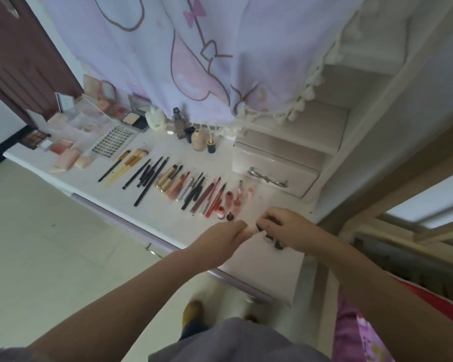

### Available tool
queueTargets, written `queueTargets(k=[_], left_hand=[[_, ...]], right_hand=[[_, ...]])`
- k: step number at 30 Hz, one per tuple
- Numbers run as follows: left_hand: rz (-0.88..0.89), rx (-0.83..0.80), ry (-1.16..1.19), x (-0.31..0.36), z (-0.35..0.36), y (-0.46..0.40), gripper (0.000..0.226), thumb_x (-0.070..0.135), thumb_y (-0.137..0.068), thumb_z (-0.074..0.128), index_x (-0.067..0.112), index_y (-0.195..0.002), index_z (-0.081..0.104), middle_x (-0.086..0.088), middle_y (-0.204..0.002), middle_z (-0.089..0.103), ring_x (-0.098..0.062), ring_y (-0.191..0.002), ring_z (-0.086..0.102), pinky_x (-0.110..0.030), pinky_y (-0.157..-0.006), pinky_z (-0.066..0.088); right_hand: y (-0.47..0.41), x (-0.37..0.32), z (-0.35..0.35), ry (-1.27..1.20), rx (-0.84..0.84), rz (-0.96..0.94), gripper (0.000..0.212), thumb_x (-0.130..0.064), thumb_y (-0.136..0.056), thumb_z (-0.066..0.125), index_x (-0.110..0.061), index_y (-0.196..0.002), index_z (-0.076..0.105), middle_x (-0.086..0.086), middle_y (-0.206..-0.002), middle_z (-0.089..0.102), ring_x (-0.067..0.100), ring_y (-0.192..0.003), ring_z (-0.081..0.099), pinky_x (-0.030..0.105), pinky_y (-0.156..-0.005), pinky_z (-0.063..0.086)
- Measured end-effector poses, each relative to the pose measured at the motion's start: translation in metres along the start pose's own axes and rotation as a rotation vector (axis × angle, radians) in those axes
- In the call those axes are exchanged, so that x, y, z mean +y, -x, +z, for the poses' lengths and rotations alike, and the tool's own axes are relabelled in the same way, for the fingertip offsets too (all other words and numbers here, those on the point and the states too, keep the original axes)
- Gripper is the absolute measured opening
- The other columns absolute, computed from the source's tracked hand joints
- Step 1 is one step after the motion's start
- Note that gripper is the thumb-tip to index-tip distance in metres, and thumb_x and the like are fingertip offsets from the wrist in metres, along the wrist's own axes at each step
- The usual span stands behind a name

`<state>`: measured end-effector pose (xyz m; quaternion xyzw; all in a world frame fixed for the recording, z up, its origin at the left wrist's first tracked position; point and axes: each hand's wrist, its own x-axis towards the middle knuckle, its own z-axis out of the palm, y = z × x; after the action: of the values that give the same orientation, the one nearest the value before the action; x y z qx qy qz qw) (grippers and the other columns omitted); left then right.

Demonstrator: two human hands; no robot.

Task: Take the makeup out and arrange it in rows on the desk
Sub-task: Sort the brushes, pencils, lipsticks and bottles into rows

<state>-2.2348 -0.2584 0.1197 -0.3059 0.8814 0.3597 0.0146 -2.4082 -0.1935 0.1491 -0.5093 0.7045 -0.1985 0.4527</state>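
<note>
Nearest the lens: grey clothing at the bottom edge, both forearms reaching forward over the bench (168,220).

Bench is white and carries the laid-out makeup. Back left: palettes and compacts (89,124), an eyelash tray (113,139). Middle: a long row of brushes and pencils (147,176) running into lip tubes and liners (199,194). Right end of the row: small round-capped bottles (229,202). A drawer unit (275,168) sits behind that, under a hanging curtain (194,48).

Left hand (226,237) is curled, pinching a small pale item at its fingertips. Right hand (285,227) is curled round small dark pieces, some poking out under the palm. The two hands meet at the near right of the bench, just past the row's end. Exactly what each piece is, can't tell: blurred.

Judgement: the step is placing the next small item. Do it well by setting it down just beside the last small bottle, same orientation, without touching its neighbours. Feed one piece at a time from the right hand; a full fist risks dropping pieces and knocking the upright bottles.
</note>
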Motion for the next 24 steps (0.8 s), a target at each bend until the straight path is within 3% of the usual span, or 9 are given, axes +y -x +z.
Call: queueTargets(k=[3,5,7,11,15,19,22,24], left_hand=[[0.043,-0.009,0.021,0.0,-0.014,0.005,0.031,0.036,-0.099,0.036,0.01,-0.099,0.053,-0.007,-0.083,0.057,-0.018,-0.07,0.051,-0.03,-0.065,0.042],[0.073,0.0,0.027,0.001,-0.018,0.007,0.029,0.034,-0.099,0.037,0.011,-0.105,0.053,-0.008,-0.083,0.058,-0.019,-0.07,0.052,-0.033,-0.066,0.045],[0.098,-0.008,0.011,0.001,-0.021,0.007,0.028,0.034,-0.099,0.037,0.012,-0.107,0.052,-0.005,-0.081,0.057,-0.017,-0.067,0.05,-0.031,-0.063,0.044],[0.113,-0.017,0.01,0.0,-0.027,0.009,0.026,0.036,-0.098,0.038,0.017,-0.109,0.052,-0.001,-0.082,0.058,-0.019,-0.072,0.056,-0.035,-0.067,0.047],[0.137,-0.003,-0.03,0.002,-0.032,0.01,0.027,0.035,-0.098,0.041,0.017,-0.116,0.051,-0.001,-0.083,0.059,-0.02,-0.072,0.055,-0.038,-0.067,0.046],[0.157,0.009,-0.032,0.003,-0.036,0.009,0.028,0.033,-0.098,0.042,0.016,-0.118,0.051,0.001,-0.085,0.057,-0.014,-0.071,0.05,-0.036,-0.067,0.044],[0.18,0.03,-0.04,0.004,-0.037,0.01,0.027,0.033,-0.097,0.043,0.016,-0.117,0.052,0.003,-0.085,0.055,-0.012,-0.07,0.048,-0.032,-0.064,0.041],[0.193,0.038,-0.055,0.004,-0.036,0.01,0.026,0.034,-0.097,0.043,0.017,-0.116,0.052,0.006,-0.083,0.052,-0.011,-0.069,0.047,-0.028,-0.061,0.038]], right_hand=[[0.009,-0.008,-0.005,-0.041,-0.035,-0.014,0.012,-0.034,-0.095,0.049,-0.029,-0.086,0.057,-0.006,-0.072,0.06,0.009,-0.057,0.052,0.025,-0.05,0.044],[0.01,-0.013,-0.008,0.003,-0.021,0.041,0.028,-0.045,-0.096,0.042,-0.026,-0.083,0.058,-0.009,-0.062,0.061,0.004,-0.049,0.052,0.019,-0.047,0.04],[0.011,-0.016,-0.009,0.048,0.022,0.043,0.033,-0.042,-0.097,0.04,-0.022,-0.078,0.058,-0.01,-0.053,0.058,0.001,-0.042,0.048,0.02,-0.05,0.04],[0.018,-0.017,-0.011,-0.052,0.003,-0.007,0.002,-0.03,-0.093,0.054,-0.029,-0.094,0.056,-0.007,-0.079,0.066,-0.003,-0.054,0.06,0.014,-0.047,0.044],[0.021,-0.023,-0.008,-0.004,0.043,0.044,0.025,-0.041,-0.096,0.045,-0.022,-0.084,0.057,-0.011,-0.055,0.063,0.002,-0.044,0.053,0.014,-0.042,0.038],[0.024,-0.023,-0.008,-0.075,0.046,0.034,0.007,-0.032,-0.093,0.053,-0.027,-0.092,0.058,-0.012,-0.065,0.064,0.0,-0.049,0.055,0.014,-0.044,0.042],[0.027,-0.027,-0.009,-0.073,0.021,0.078,0.028,-0.043,-0.096,0.044,-0.021,-0.086,0.06,-0.009,-0.052,0.06,0.003,-0.041,0.048,0.015,-0.04,0.037],[0.028,-0.027,-0.008,-0.065,0.016,0.068,0.025,-0.038,-0.097,0.044,-0.02,-0.086,0.058,-0.008,-0.056,0.058,0.004,-0.043,0.046,0.017,-0.042,0.037]])
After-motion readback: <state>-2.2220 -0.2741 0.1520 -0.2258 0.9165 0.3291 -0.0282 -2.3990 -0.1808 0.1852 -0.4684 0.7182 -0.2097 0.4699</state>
